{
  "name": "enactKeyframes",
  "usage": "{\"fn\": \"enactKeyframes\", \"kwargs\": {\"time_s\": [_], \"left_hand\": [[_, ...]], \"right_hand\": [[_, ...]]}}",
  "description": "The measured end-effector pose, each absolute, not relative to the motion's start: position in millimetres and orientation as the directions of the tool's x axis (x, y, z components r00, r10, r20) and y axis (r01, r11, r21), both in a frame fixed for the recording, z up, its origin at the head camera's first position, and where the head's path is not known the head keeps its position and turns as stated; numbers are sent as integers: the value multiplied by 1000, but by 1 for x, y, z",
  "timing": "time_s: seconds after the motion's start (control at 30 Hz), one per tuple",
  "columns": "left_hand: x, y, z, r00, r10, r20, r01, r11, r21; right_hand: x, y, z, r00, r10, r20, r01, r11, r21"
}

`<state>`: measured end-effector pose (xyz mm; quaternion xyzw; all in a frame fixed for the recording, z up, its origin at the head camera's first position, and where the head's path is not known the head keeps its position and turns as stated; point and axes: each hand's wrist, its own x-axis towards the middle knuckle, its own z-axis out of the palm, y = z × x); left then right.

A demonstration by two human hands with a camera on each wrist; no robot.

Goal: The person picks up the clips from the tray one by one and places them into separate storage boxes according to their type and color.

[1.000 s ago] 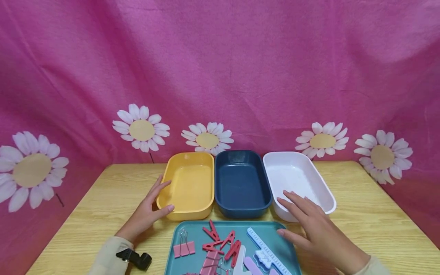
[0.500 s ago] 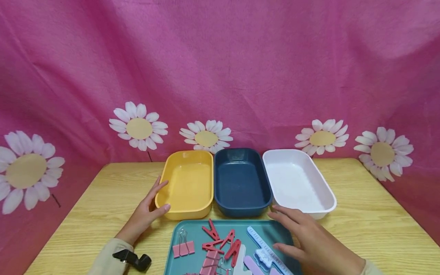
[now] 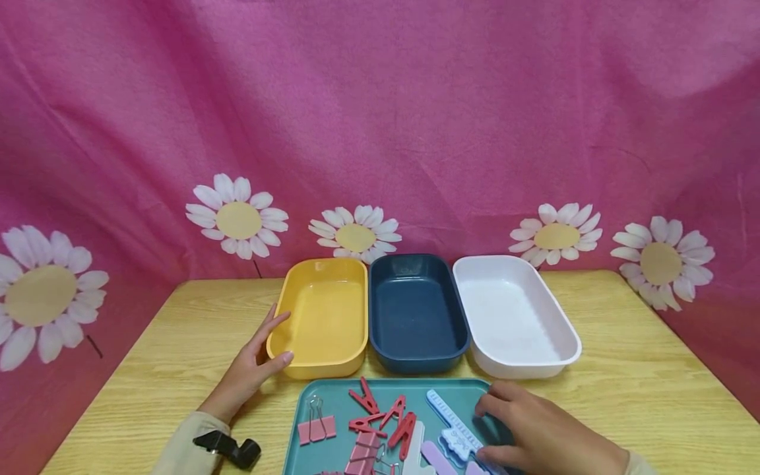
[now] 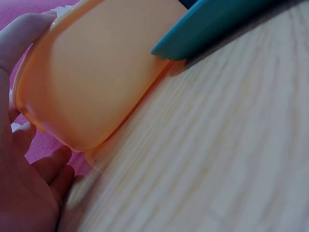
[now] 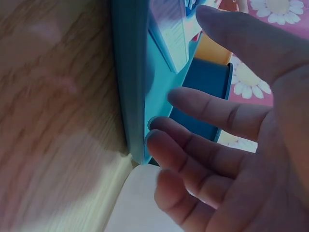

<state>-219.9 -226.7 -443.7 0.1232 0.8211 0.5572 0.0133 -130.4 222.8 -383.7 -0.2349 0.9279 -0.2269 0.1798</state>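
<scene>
My left hand (image 3: 243,379) rests at the left side of the yellow bin (image 3: 355,359), thumb and index finger at its rim. In the left wrist view the other fingers lie loosely beside the bin's outer wall. My right hand (image 3: 537,429) hovers over the right edge of the teal tray (image 3: 338,389), fingers slightly bent and apart, holding nothing. Its thumb tip is close to a long light-blue clip (image 3: 454,419) with ruler-like marks. Also on the tray are several red clothespins (image 3: 404,435), pink binder clips (image 3: 317,430), a white piece (image 3: 415,455) and a lilac piece (image 3: 438,458).
A dark blue bin (image 3: 418,363) and a white bin (image 3: 522,369) stand right of the yellow one, in a row behind the tray. Under everything is a wooden table (image 3: 641,369). A pink daisy-print cloth (image 3: 415,132) hangs behind and at both sides.
My right hand has come from over the white bin down and toward me to the tray's right edge, its fingers bending more. My left hand has stayed at the yellow bin.
</scene>
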Motion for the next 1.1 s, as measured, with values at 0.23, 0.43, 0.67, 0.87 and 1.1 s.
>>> {"fn": "enactKeyframes", "kwargs": {"time_s": [0.23,0.43,0.67,0.87,1.1], "left_hand": [[-217,-227,-442,-969,216,117,188,346,919],[-215,-227,-442,-972,211,104,173,342,924],[-218,-226,-444,-963,233,134,205,311,928],[-220,-224,-443,-969,220,110,181,339,923],[-220,-224,-443,-967,221,129,199,328,923]], "right_hand": [[-130,215,-390,-802,-536,-263,-387,802,-455],[-131,211,-396,-783,-553,-285,-391,793,-467],[-133,213,-399,-780,-587,-217,-435,758,-486],[-134,213,-402,-789,-585,-185,-447,755,-480],[-134,210,-404,-819,-516,-250,-350,794,-497]]}}
